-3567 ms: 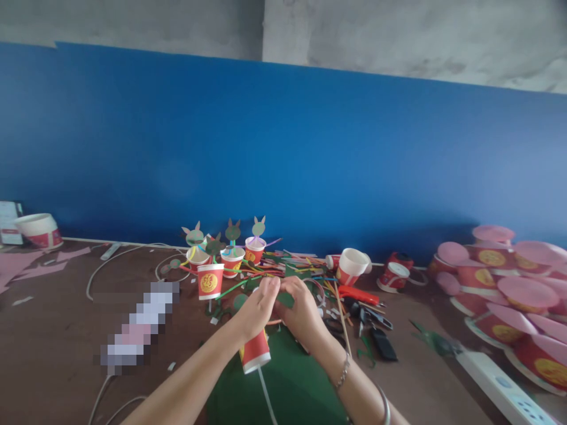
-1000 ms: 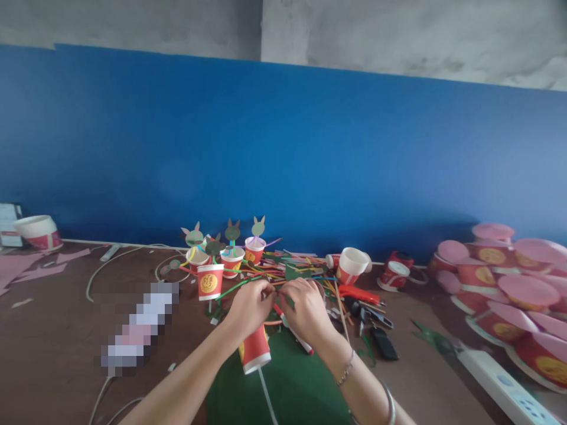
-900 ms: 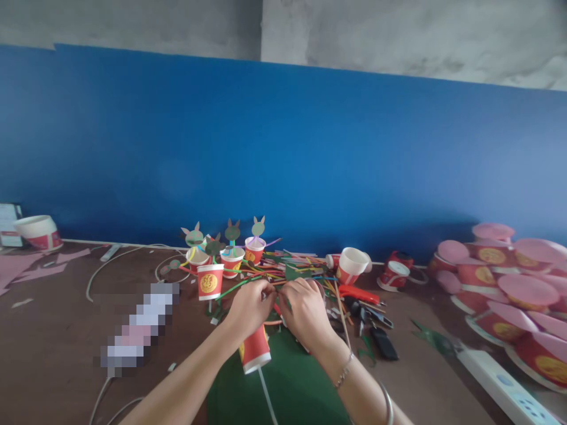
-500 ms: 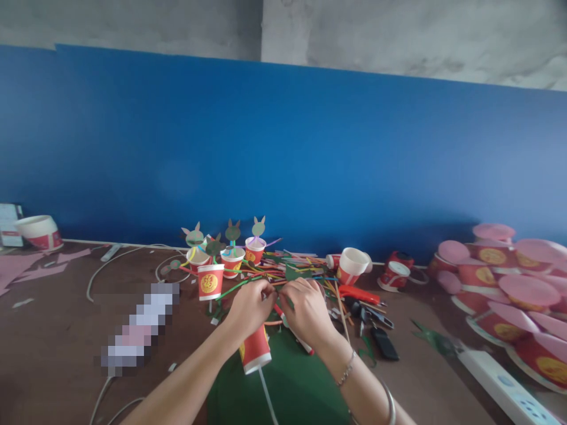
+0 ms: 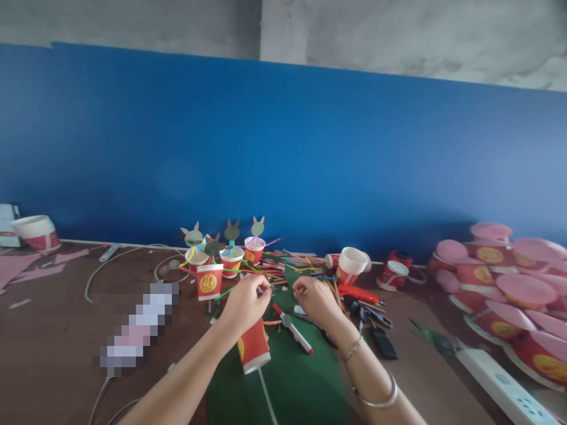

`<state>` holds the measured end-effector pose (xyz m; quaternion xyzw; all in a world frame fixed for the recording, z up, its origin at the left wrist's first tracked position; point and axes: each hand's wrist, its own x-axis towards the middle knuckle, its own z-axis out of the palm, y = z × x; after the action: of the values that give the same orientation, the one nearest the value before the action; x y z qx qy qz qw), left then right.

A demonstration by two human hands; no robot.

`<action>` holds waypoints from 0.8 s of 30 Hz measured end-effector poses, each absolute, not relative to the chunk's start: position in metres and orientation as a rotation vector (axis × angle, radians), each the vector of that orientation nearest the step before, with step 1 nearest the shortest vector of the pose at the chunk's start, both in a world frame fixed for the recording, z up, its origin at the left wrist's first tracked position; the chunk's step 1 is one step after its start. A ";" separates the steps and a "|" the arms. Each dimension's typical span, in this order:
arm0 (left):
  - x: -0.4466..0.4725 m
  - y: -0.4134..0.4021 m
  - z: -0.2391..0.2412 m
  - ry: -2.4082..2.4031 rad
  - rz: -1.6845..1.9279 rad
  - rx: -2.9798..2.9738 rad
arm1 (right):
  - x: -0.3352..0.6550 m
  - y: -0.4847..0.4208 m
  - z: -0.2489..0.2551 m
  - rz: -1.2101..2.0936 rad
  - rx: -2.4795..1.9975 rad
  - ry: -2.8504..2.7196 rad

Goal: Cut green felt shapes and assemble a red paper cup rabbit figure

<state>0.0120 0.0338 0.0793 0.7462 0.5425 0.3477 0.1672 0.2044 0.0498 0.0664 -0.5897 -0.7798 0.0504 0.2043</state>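
Note:
My left hand [image 5: 249,297] is closed in a pinch above a tilted red paper cup [image 5: 254,348] with a white stick at its lower end. To its right, my right hand [image 5: 316,300] also pinches, over clutter at the back of a green sheet [image 5: 305,378]. Whatever the fingertips hold, if anything, is too small to make out. On the sheet between the hands lies a white marker [image 5: 302,339] with red ends and a small round green piece on it. A scrap of green paper [image 5: 291,275] stands close to my right fingertips.
Behind my left hand stand paper cups with animal-head cutouts [image 5: 209,282]. Coloured sticks [image 5: 301,260] are heaped at the back. On the right are a white cup [image 5: 352,265], an orange-red tool [image 5: 358,293], stacked cups with pink discs [image 5: 505,319] and a power strip [image 5: 505,383].
My hands have moved apart. The right one has shifted slightly right, uncovering more of the marker and the green paper scrap; the cup stays nearly in place.

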 end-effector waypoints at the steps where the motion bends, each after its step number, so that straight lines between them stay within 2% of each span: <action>1: 0.012 0.035 0.078 1.543 0.993 2.139 | 0.206 0.050 0.064 0.127 -1.664 -2.193; 6: 0.011 0.037 0.075 1.524 0.964 2.189 | 0.210 0.045 0.051 -0.062 -1.832 -2.305; 11: 0.011 0.039 0.072 1.525 0.956 2.220 | 0.205 0.046 0.048 -0.147 -1.755 -2.304; 18: 0.014 0.039 0.070 1.675 0.944 2.225 | 0.180 0.036 0.069 0.188 -1.582 -2.146; 24: 0.016 0.037 0.070 1.655 0.970 2.221 | 0.170 0.028 0.071 0.139 -1.517 -2.124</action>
<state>0.0163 0.0374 0.0705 0.7527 0.5609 0.3288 0.1034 0.1704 0.0283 0.0709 -0.5601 -0.7846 0.0513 0.2608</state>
